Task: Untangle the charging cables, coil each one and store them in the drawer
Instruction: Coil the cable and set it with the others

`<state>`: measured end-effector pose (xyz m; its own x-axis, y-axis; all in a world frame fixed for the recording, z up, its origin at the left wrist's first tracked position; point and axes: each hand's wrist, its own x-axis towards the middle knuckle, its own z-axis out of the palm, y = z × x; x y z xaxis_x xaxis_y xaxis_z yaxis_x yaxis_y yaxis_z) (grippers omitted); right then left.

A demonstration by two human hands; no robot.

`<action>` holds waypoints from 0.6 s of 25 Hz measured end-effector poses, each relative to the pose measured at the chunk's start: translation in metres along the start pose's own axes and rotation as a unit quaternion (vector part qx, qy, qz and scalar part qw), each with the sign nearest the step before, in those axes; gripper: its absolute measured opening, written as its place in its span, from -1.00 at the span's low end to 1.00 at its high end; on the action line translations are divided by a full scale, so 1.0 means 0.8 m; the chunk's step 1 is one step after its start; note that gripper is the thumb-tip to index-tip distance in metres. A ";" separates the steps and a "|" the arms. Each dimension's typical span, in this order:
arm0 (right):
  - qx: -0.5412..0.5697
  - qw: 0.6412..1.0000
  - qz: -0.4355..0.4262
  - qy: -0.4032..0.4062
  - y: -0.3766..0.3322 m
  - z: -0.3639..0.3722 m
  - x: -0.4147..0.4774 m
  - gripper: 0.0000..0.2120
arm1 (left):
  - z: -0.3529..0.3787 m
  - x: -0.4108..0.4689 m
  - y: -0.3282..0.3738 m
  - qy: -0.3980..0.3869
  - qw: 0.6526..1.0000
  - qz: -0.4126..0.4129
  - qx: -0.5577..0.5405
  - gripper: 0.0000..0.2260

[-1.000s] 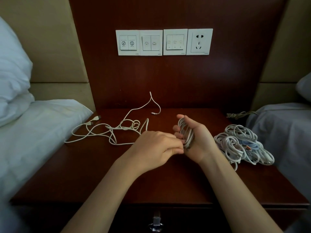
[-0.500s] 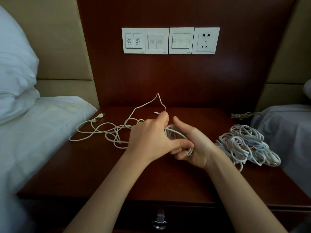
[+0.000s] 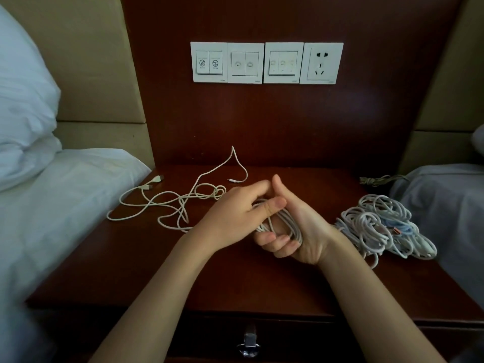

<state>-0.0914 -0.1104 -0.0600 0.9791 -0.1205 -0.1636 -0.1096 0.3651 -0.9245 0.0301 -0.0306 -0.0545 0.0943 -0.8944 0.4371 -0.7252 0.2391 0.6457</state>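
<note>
My right hand (image 3: pixel 298 226) is palm up over the middle of the dark wooden nightstand (image 3: pixel 131 258), its fingers curled around a coil of white cable (image 3: pixel 282 221). My left hand (image 3: pixel 233 213) lies across the coil, its thumb pressing on the strands. To the left, a loose tangle of white cable (image 3: pixel 180 200) lies on the tabletop, with its plugs near the bed and one end arched up at the back. A pile of coiled white cables (image 3: pixel 379 226) sits at the right. The closed drawer, with its metal ring handle (image 3: pixel 248 341), is below the front edge.
A bed with white sheets and a pillow (image 3: pixel 23 100) borders the nightstand on the left. A second bed with grey-white bedding (image 3: pixel 445 200) is on the right. Wall switches and a socket (image 3: pixel 322 62) sit on the wooden panel behind. A dark cord (image 3: pixel 377 179) lies at the back right corner.
My left hand has swung around the coil in my right hand, from pinching at its front to lying across it. The coil has tipped from upright to flatter in the palm.
</note>
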 end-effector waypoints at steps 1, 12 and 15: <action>0.015 1.000 -0.010 -0.010 0.001 0.000 0.001 -0.33 | 0.000 0.000 0.001 0.015 1.000 0.006 0.012 -0.86; -0.070 0.990 -0.070 0.098 0.001 0.002 0.000 -0.72 | -0.009 0.006 0.001 -0.019 0.971 -0.150 -0.186 -0.67; 0.018 0.976 -0.141 0.167 -0.005 -0.004 0.000 -0.72 | -0.025 0.001 -0.005 -0.028 0.970 -0.141 -0.198 -0.78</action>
<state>-0.0915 -0.1151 -0.0573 0.8583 -0.5130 -0.0131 0.1678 0.3048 -0.9375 0.0464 -0.0246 -0.0442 0.2067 -0.9617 0.1803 -0.3564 0.0976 0.9292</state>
